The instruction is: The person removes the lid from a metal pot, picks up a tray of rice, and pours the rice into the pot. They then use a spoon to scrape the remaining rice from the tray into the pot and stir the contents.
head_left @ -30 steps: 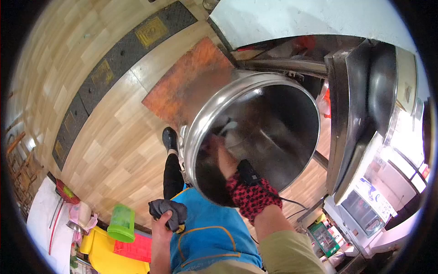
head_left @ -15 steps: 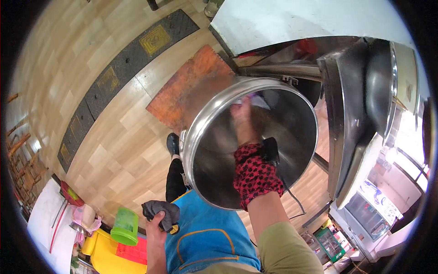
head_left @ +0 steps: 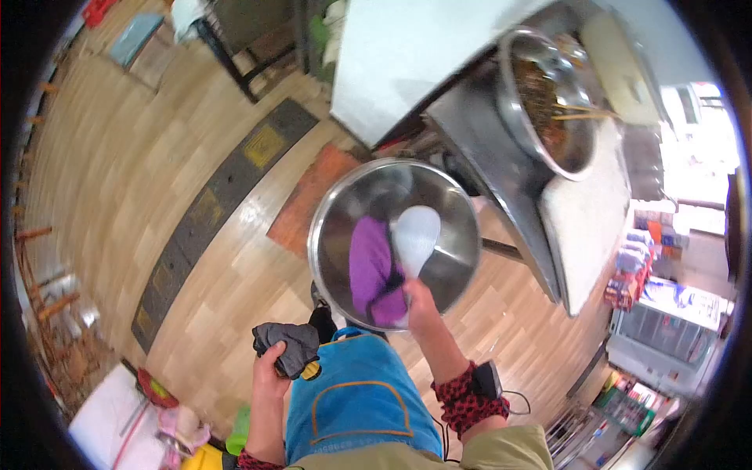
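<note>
My right hand is closed around the handle of a white rice paddle, with a purple cloth piece edged in black hanging beside it. Both overlap the mouth of a large round steel pot, whose shiny inner wall shows around them. Lower left, my left hand grips a bunched dark grey work glove with a bit of yellow at its lower edge. That hand is beside my blue apron.
At upper right, a steel bowl of brown food with chopsticks stands on a metal counter. A white tabletop lies beyond the pot. An orange-brown board and a dark ramp strip lie on the floor.
My right hand has come up from deep inside the pot toward me, bringing the paddle and purple cloth. The view has shifted, showing the food bowl. My left hand still holds the glove.
</note>
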Demonstrator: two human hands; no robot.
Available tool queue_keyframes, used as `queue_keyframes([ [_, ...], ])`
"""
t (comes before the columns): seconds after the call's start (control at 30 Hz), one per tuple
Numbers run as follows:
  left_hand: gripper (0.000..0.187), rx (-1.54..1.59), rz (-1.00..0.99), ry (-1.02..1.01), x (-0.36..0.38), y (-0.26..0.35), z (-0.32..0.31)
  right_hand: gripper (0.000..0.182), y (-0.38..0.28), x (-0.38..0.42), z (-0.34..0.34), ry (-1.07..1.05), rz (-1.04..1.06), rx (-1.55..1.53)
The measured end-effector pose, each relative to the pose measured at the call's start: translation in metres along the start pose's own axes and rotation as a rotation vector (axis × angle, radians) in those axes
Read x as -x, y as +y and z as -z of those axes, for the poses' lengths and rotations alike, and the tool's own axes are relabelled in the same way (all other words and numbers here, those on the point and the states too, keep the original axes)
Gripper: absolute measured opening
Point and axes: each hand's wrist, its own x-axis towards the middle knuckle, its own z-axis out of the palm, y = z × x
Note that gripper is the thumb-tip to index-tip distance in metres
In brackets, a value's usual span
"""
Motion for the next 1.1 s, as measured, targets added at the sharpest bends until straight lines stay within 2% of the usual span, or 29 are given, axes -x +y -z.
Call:
queue_keyframes([
  [0.07,0.037,-0.058,0.011,-0.102,0.012,0.004,-0.020,0.052,0.000,0.045,-0.006,0.017,-0.014,-0.267],
  [0.1,0.037,-0.100,0.015,-0.161,0.016,0.003,-0.030,0.054,-0.005,0.071,-0.012,0.023,0.008,-0.247],
  [0.13,0.038,-0.117,0.029,-0.198,0.018,-0.002,-0.036,0.064,-0.006,0.091,-0.015,0.035,0.019,-0.239],
  [0.17,0.038,-0.143,0.043,-0.241,0.023,-0.006,-0.043,0.064,-0.008,0.113,-0.017,0.054,0.067,-0.248],
  [0.23,0.038,-0.226,0.139,-0.236,0.033,-0.010,-0.058,0.071,-0.010,0.151,-0.021,-0.160,0.100,-0.384],
  [0.37,0.041,-0.345,0.154,-0.377,0.052,-0.032,-0.079,0.069,0.002,0.213,-0.002,-0.061,0.171,-0.293],
  [0.43,0.043,-0.399,0.214,-0.456,0.063,-0.046,-0.094,0.062,0.004,0.242,0.014,0.047,0.151,-0.355],
  [0.53,0.043,-0.400,0.241,-0.521,0.069,-0.070,-0.113,0.055,-0.007,0.280,0.034,0.064,0.222,-0.417],
  [0.57,0.043,-0.405,0.233,-0.535,0.072,-0.080,-0.118,0.055,-0.006,0.293,0.047,0.058,0.238,-0.414],
  [0.67,0.044,-0.421,0.294,-0.522,0.071,-0.118,-0.129,0.046,0.000,0.333,0.090,0.362,0.289,-0.388],
  [0.8,0.041,-0.445,0.392,-0.496,0.077,-0.193,-0.139,0.052,0.007,0.378,0.164,0.448,0.421,-0.340],
  [0.97,0.039,-0.468,0.411,-0.491,0.102,-0.285,-0.161,0.058,0.001,0.431,0.241,0.487,0.530,-0.358],
  [1.07,0.035,-0.430,0.403,-0.479,0.101,-0.323,-0.172,0.067,-0.011,0.460,0.278,0.340,0.670,-0.416],
  [1.1,0.035,-0.416,0.391,-0.465,0.103,-0.329,-0.176,0.067,-0.012,0.465,0.291,0.325,0.652,-0.412],
])
